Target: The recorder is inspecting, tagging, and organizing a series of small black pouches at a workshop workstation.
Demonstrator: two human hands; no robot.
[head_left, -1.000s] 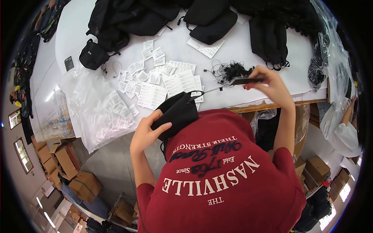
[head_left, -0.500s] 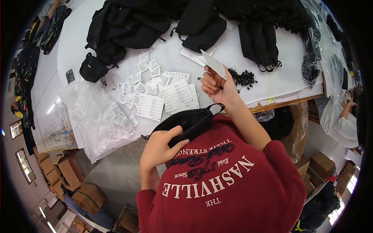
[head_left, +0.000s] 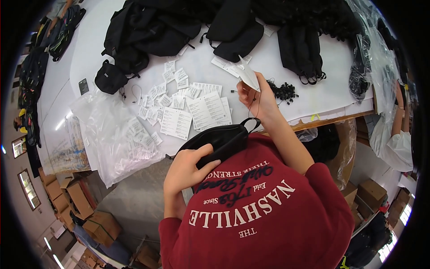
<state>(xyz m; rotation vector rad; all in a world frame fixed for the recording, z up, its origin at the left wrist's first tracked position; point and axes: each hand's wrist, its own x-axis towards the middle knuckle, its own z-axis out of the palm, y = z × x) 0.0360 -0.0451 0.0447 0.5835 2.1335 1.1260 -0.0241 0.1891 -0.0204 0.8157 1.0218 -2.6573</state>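
My left hand [head_left: 190,168] is closed on the near side of a black pouch [head_left: 224,141], its thumb and fingers gripping the edge. The pouch lies against my body at the table's front edge, its mouth gaping and a strap loop standing up at its right end. Above and to the right, my right hand [head_left: 257,96] pinches a folded white paper tag [head_left: 248,76] with a thin dark cord hanging from it. Beside that hand lies a heap of small black cord pieces [head_left: 283,90]. Printed white cards [head_left: 209,110] and smaller labels [head_left: 156,90] are spread left of it.
Black bags [head_left: 152,27] are piled along the far side of the white table [head_left: 331,96]. A clear plastic bag [head_left: 107,134] with labels hangs over the front left edge. Cardboard boxes [head_left: 103,226] stand on the floor. At the right, another person's arm [head_left: 397,110] shows.
My right hand has shifted slightly to the right with the tag, which now shows more edge-on. The left hand keeps its hold on the pouch, and the whole view has shifted a little.
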